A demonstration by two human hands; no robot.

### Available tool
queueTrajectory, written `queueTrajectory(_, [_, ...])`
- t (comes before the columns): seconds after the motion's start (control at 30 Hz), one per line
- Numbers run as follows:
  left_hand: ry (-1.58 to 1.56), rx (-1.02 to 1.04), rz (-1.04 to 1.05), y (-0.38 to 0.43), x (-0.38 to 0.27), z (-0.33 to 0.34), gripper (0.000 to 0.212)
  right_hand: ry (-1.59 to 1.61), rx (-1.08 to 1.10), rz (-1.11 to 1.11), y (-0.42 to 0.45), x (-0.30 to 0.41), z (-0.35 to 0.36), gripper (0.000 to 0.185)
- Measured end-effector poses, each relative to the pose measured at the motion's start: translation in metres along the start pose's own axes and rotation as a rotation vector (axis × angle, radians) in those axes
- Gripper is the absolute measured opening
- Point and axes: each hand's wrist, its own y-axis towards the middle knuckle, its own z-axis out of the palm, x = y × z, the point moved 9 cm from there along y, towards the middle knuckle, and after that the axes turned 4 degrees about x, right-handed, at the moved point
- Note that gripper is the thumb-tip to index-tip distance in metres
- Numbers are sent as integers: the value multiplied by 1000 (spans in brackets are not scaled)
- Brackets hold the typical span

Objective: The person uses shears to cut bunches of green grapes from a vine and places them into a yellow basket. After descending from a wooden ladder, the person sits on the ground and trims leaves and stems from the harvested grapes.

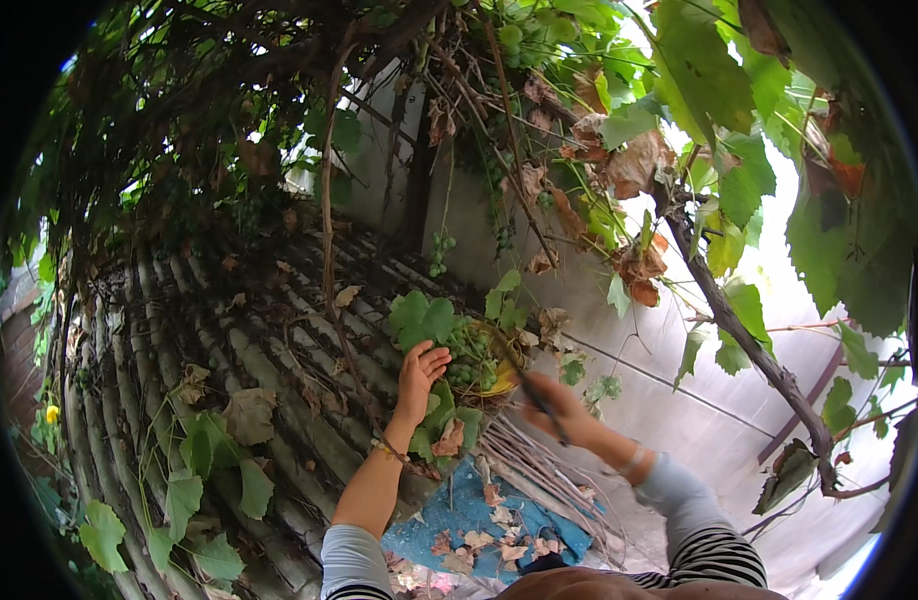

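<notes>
My left hand (421,375) is beside the green grapes (466,360), its fingers slightly apart near a broad vine leaf (421,319); nothing shows in its grasp. The grapes lie in a yellow basket (504,375) at the edge of a corrugated roof. To the right, my right hand (564,412) is closed around a long, dark, narrow tool (537,394), blurred, which slants up over the basket's right side. Whether it is a knife or a sickle cannot be told.
Ridged corrugated roofing (264,360) with dry leaves spreads left. A hanging vine stem (328,187) crosses in front of it; a thick branch (714,292) slants down at right. Below are a bundle of thin sticks (534,465) and a blue sheet (459,510). A pale wall (654,360) stands right.
</notes>
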Motion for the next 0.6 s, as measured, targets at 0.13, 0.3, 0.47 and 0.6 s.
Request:
queueTrajectory(0.13, [35, 31, -50, -2, 18, 8, 65, 319, 36, -56, -31, 104, -75, 56])
queueTrajectory(0.3, [57, 63, -44, 0, 18, 5, 56, 86, -165, -211, 0, 220, -147, 73])
queueTrajectory(0.47, [54, 67, -20, -2, 16, 1, 55, -446, -430, -141, 54, 281, -209, 38])
queueTrajectory(0.6, [56, 79, -26, 0, 15, 9, 55, -711, -443, -161, 85, 307, -235, 47])
